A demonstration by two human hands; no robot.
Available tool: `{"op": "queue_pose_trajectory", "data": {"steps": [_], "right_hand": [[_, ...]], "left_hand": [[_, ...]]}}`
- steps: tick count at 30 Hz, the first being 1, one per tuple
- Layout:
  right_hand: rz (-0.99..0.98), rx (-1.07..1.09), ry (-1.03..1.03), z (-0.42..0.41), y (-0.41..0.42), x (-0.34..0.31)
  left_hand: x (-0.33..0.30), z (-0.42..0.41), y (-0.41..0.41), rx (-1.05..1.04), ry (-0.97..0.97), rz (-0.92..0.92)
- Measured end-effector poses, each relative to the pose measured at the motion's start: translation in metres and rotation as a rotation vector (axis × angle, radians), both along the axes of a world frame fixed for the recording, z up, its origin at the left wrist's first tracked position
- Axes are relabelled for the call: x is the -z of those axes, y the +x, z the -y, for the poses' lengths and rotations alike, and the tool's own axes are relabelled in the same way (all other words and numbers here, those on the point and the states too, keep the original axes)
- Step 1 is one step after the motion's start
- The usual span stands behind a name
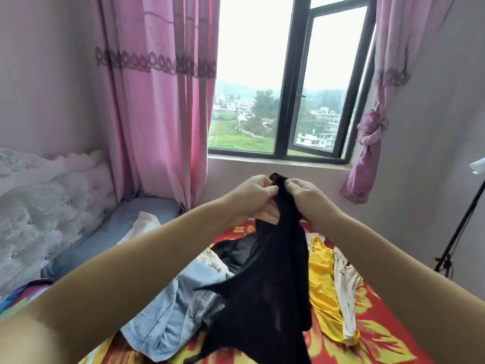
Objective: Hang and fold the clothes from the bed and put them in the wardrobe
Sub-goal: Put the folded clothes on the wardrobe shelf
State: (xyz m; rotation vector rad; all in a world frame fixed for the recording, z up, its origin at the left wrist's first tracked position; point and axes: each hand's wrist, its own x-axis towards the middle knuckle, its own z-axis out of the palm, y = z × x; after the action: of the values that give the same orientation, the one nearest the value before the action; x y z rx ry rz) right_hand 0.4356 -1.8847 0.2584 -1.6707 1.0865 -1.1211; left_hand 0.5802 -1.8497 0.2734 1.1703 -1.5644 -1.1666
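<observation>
Centrally, both arms reach forward over the bed [388, 334], whose cover is red with yellow flowers. The left hand [256, 193] and the right hand [304, 197] meet at the top of a black garment [267, 279], each with fingers curled and pinching the cloth; the two hands lie just beside each other, nearly touching. A small button or fastening shows at the very top of the garment, between the fingertips. From this grip the black garment hangs down toward the bed, its lower part spreading over the other clothes. To its left lies a crumpled pair of light blue jeans [168, 316], partly under the black cloth. Behind the jeans a dark grey piece of clothing [236, 252] lies in a heap, touching a pale flowered cloth [211, 257]. To the right of the black garment a yellow garment [324, 290] lies stretched out on the cover, and just beside it a cream garment [346, 290] lies lengthwise. At far left stands a padded white headboard [47, 214] with round studs. Pink curtains [154, 106] hang left of the window [291, 82]; a second curtain [367, 143] at the right is tied in a knot. A black stand [456, 232] leans by the right wall.
</observation>
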Motion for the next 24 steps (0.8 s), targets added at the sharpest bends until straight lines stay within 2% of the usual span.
{"op": "queue_pose_trajectory", "data": {"steps": [3,5,7,9,13,15,16,19,20,22,24], "right_hand": [[-0.1,-0.096,-0.11,-0.013,0.006,-0.009],[-0.248,-0.17,-0.137,-0.019,-0.004,-0.014],[-0.283,-0.222,-0.128,-0.021,-0.015,-0.017],[-0.262,-0.221,-0.128,-0.024,-0.02,-0.019],[-0.141,-0.171,-0.149,-0.026,-0.028,-0.025],[-0.112,-0.155,-0.188,-0.027,-0.03,-0.027],[-0.104,-0.153,-0.216,-0.028,-0.031,-0.027],[-0.045,-0.127,-0.24,-0.03,-0.034,-0.026],[-0.032,-0.107,-0.243,-0.029,-0.036,-0.024],[-0.043,-0.081,-0.264,-0.028,-0.04,-0.018],[-0.16,-0.081,-0.28,-0.028,-0.046,-0.007]], "left_hand": [[-0.007,-0.008,-0.004,0.072,0.015,-0.042],[-0.009,-0.011,0.0,0.153,0.045,-0.048],[-0.01,-0.012,0.007,0.163,0.023,-0.03],[-0.009,-0.009,0.012,0.112,-0.157,0.106],[0.005,-0.005,0.008,-0.161,-0.745,0.56],[0.006,-0.001,0.004,-0.242,-0.86,0.609],[0.004,0.0,0.004,-0.206,-0.826,0.59],[-0.005,0.002,0.004,0.073,-0.486,0.351],[-0.004,0.003,0.003,0.088,-0.423,0.284],[0.001,0.008,0.0,0.047,-0.402,0.232],[0.002,0.01,-0.003,0.057,-0.4,0.18]]}}
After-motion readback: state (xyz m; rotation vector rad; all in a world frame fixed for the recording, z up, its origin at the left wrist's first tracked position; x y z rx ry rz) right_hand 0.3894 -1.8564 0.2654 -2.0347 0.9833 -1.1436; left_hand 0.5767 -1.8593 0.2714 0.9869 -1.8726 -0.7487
